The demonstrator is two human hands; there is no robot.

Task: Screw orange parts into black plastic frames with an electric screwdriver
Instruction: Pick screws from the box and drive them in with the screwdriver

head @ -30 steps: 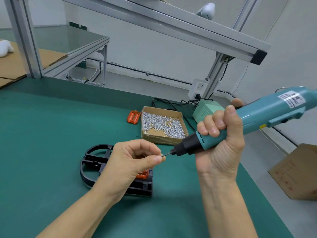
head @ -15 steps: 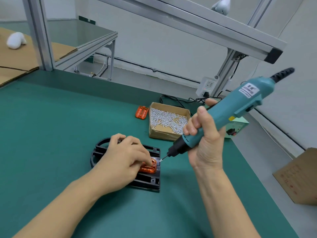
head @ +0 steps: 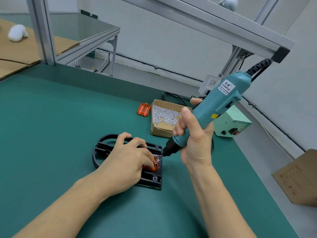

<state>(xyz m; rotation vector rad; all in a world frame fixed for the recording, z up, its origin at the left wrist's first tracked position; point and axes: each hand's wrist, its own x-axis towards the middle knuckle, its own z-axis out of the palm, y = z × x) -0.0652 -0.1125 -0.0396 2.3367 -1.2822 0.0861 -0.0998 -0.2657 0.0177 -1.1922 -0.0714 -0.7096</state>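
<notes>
Right grip (head: 193, 143) clasps the electric screwdriver (head: 216, 107); left grip (head: 127, 162) presses the orange part (head: 154, 164) into the black frame (head: 152, 179).

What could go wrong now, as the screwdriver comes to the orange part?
The left hand presses the orange part right beside the screwdriver tip, so the bit might slip onto a finger. The tool is tilted, so the screw may enter crooked. The frame lies unclamped and could shift.
</notes>
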